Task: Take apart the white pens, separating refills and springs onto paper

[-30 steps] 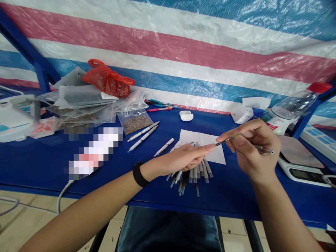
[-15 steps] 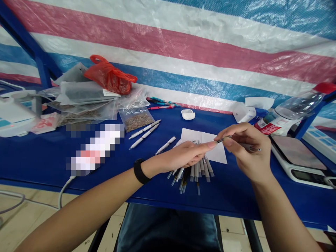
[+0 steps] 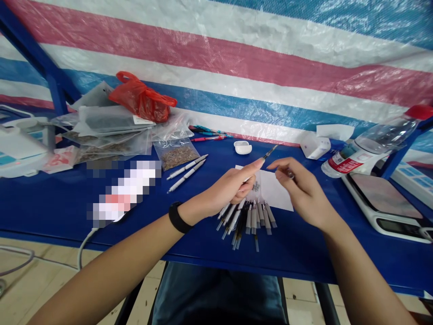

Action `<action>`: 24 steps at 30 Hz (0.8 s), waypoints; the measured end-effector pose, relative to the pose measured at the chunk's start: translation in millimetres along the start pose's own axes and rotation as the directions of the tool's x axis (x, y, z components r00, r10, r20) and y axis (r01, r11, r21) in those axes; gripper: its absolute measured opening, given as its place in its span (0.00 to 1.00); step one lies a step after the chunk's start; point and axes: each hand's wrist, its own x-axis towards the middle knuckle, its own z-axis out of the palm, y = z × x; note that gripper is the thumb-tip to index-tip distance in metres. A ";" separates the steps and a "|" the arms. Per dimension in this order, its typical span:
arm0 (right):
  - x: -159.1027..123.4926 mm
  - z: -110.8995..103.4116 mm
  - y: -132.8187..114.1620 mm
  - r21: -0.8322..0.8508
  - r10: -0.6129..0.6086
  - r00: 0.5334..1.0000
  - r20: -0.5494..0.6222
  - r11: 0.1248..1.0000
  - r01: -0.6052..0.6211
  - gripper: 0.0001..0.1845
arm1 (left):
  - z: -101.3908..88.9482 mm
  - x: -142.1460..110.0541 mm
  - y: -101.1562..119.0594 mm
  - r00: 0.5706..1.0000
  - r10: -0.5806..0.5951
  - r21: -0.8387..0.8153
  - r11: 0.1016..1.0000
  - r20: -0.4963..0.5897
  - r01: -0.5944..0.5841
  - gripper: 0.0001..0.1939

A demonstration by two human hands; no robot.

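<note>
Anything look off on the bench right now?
Two things stand out. The plastic water bottle lies tilted at the right, its red cap raised near the blue frame, rather than standing upright. A pixelated patch on the blue table hides whatever lies there, so I can't tell what it is.

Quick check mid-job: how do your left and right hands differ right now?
The left hand wears a black wristband, while the right hand has a bare wrist. The left hand holds a slim pen part pointing up; the right hand's fingers curl around a small glint I cannot identify. The left hand sits over the fanned pen parts, the right over the white paper. Both are ungloved, apart, above the blue table.
</note>
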 end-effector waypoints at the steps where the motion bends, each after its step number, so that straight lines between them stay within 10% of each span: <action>1: -0.2 2.3 -0.3 -0.035 -0.015 0.999 0.046 0.999 0.016 0.10 | -0.4 0.3 0.0 1.000 -0.002 -0.012 1.000 -0.017 0.001 0.35; 8: 1.4 11.8 -4.9 -0.152 -0.012 0.949 0.314 0.986 0.063 0.11 | 2.0 -2.3 5.7 0.998 0.020 -0.027 0.999 -0.053 -0.021 0.34; 24: -3.7 14.7 1.9 0.043 -0.191 0.903 0.384 0.981 0.189 0.12 | 2.0 -4.1 6.0 0.998 0.022 0.023 1.000 -0.050 -0.021 0.34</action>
